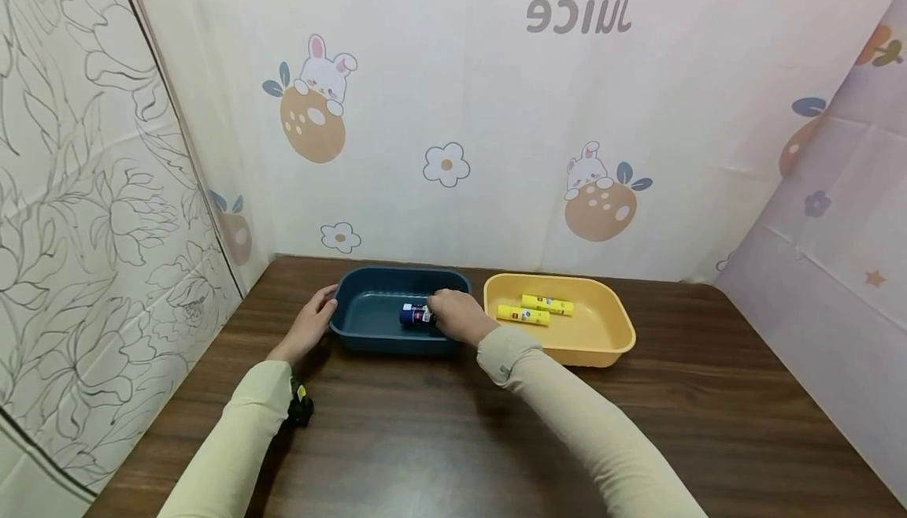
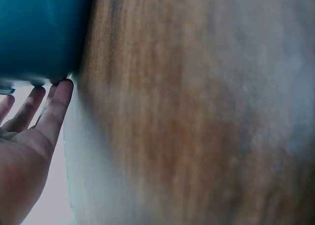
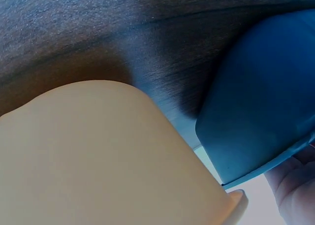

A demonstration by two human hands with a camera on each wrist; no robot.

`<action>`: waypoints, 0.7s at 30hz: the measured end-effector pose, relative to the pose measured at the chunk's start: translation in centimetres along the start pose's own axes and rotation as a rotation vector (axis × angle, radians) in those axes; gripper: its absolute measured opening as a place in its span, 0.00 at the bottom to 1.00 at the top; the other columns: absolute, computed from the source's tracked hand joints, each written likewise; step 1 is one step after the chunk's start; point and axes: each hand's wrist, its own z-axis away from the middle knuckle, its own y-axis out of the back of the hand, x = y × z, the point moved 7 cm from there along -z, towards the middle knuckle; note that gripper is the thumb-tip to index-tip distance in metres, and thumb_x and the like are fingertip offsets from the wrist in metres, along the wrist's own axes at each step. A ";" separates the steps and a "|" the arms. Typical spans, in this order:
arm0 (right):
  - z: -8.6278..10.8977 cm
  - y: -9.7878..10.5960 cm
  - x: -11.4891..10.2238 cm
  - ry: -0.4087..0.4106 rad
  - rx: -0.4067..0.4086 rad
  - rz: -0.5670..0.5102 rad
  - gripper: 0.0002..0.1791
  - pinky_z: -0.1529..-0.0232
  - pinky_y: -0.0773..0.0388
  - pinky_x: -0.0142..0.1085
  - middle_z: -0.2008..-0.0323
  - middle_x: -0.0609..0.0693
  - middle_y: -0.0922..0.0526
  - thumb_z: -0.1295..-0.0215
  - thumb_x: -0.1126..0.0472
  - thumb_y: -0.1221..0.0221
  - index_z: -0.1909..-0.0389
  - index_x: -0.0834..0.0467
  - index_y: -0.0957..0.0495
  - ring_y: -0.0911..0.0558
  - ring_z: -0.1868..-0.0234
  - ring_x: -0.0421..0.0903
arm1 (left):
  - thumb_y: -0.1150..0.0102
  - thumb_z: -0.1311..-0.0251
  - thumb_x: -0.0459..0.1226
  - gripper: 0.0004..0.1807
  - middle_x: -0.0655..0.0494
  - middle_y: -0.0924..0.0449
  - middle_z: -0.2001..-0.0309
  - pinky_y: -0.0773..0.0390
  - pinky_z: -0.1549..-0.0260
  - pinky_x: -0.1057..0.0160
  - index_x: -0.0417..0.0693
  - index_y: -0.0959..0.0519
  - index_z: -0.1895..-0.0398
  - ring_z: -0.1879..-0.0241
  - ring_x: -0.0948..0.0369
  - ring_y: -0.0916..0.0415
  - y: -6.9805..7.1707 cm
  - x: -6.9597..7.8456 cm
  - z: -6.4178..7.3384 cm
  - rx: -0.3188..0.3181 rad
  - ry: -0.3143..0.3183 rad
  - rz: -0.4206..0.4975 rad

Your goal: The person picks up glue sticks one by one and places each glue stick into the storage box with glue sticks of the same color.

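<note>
A dark blue tray (image 1: 375,342) stands at the back of the table. My left hand (image 1: 312,323) rests against its left end; in the left wrist view the straight fingers (image 2: 58,104) touch the tray's wall. Reaching over the tray's right part, my right hand (image 1: 457,315) has curled fingers at the right end of a dark blue glue stick (image 1: 414,316) with a white label. The right hand's fingertips are partly hidden by the hand itself. In the right wrist view, the tray wall (image 3: 256,116) covers most of this hand (image 3: 298,190).
A yellow tray (image 1: 595,357) stands just right of the blue one, under the right forearm. Inside it lie two yellow glue sticks (image 1: 523,315). The brown wooden table (image 1: 397,439) meets a patterned curtain (image 1: 496,187) at its back edge.
</note>
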 end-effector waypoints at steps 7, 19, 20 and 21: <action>-0.2 -0.5 0.0 -0.003 -0.011 0.019 0.04 0.63 0.22 0.35 0.67 0.49 0.18 0.40 0.65 0.37 0.63 0.58 0.18 0.22 0.67 0.42 | 0.67 0.24 0.41 0.27 0.32 0.41 0.35 0.30 0.51 0.46 0.40 0.48 0.27 0.42 0.42 0.37 0.0 -0.1 0.2 0.006 0.009 -0.008; -0.6 -0.6 0.1 -0.030 -0.020 0.033 0.03 0.65 0.22 0.37 0.69 0.49 0.20 0.40 0.67 0.37 0.65 0.57 0.19 0.22 0.68 0.44 | 0.67 0.24 0.42 0.27 0.33 0.41 0.35 0.32 0.48 0.43 0.41 0.49 0.27 0.41 0.41 0.38 0.0 0.1 0.1 0.001 0.011 0.008; -0.6 -0.6 0.1 -0.031 -0.020 0.037 0.04 0.64 0.22 0.37 0.69 0.49 0.20 0.40 0.67 0.37 0.65 0.57 0.19 0.22 0.68 0.43 | 0.67 0.24 0.43 0.27 0.32 0.42 0.34 0.32 0.48 0.43 0.41 0.49 0.27 0.40 0.41 0.38 0.0 0.1 0.1 -0.002 0.010 0.006; -0.6 -0.6 0.1 -0.032 -0.019 0.040 0.04 0.64 0.22 0.37 0.69 0.49 0.20 0.40 0.66 0.37 0.64 0.57 0.19 0.22 0.67 0.43 | 0.67 0.24 0.43 0.27 0.33 0.42 0.34 0.32 0.48 0.43 0.42 0.49 0.27 0.40 0.41 0.38 0.0 0.0 0.1 -0.002 0.014 0.010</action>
